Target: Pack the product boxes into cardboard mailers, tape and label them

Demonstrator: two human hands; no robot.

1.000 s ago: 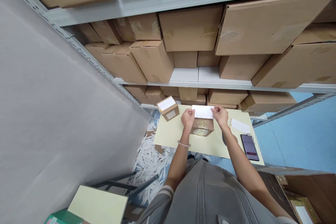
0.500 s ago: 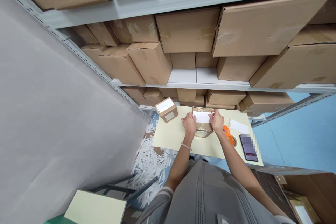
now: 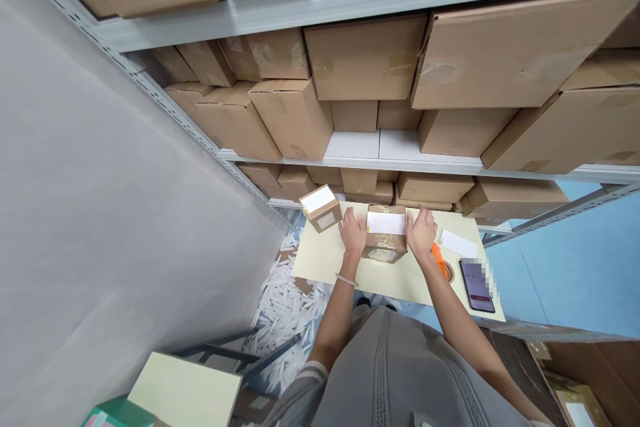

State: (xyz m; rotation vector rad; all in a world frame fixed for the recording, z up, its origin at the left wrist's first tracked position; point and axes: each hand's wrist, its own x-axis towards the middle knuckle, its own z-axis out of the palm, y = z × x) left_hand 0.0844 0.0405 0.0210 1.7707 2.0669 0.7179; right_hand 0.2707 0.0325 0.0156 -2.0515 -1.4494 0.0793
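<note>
A taped brown cardboard box [image 3: 386, 247] stands on the small pale table, with a white label [image 3: 386, 223] lying flat on its top. Along the box's left side is my left hand [image 3: 353, 232], fingers apart, thumb towards the box. My right hand [image 3: 421, 232] sits at the other side with its fingers loosely bent and its thumb at the right edge of the label. Both hands look open; whether they touch the box's sides I cannot tell. A smaller box [image 3: 325, 219] with a white label on top stands left of my left hand.
An orange tape dispenser [image 3: 439, 260] lies partly behind my right forearm on the table [image 3: 320, 260]. Beyond it are a white label sheet [image 3: 459, 243] and a phone [image 3: 477, 285]. Shelves [image 3: 350, 163] full of cardboard boxes rise ahead. Paper strips [image 3: 287, 300] cover the floor at left.
Both hands have moved outward from the label on the box top to the box's sides. The label stays on the box. The view has shifted slightly.
</note>
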